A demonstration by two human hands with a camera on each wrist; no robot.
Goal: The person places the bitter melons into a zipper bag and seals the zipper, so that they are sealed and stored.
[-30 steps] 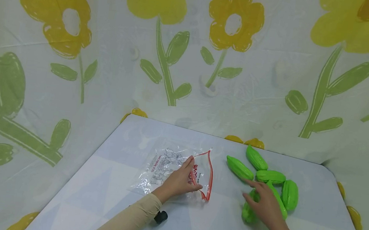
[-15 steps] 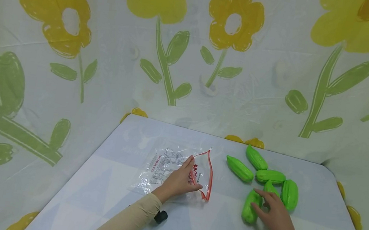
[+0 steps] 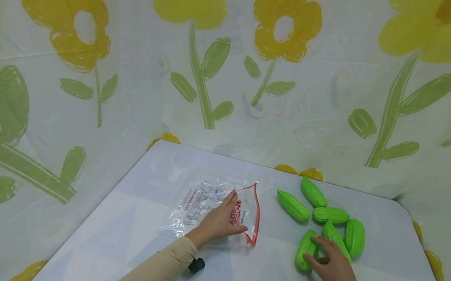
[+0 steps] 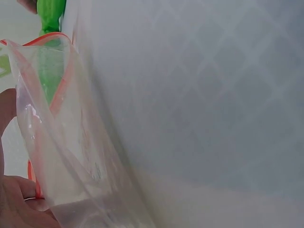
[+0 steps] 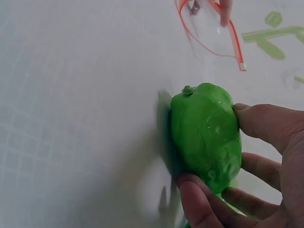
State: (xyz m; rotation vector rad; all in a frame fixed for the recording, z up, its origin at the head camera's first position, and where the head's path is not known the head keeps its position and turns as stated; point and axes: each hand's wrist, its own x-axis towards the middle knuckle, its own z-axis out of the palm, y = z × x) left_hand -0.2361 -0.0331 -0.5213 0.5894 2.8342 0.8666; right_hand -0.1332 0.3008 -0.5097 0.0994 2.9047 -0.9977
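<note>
A clear plastic zip bag (image 3: 190,210) with a red zip edge lies on the table with its mouth spread apart, facing right. My left hand (image 3: 218,221) holds it at the mouth; in the left wrist view the fingers (image 4: 29,187) curl at the red edge. To the right, thumb and fingers of my right hand (image 3: 336,266) close around the nearest ribbed green toy vegetable (image 3: 304,260). In the right wrist view this green vegetable (image 5: 204,135), with a small stem nub, sits between thumb and fingers, close to the tabletop.
Several similar green vegetables (image 3: 330,215) lie in a loose cluster beyond and beside my right hand. The pale table (image 3: 260,274) has its far edge against a flower-printed cloth backdrop (image 3: 313,136). A black wrist mount (image 3: 196,265) shows below my left forearm.
My right hand has drawn back toward the near right and come down around the nearest green vegetable, fingers closing on it. My left hand and the bag have stayed in place.
</note>
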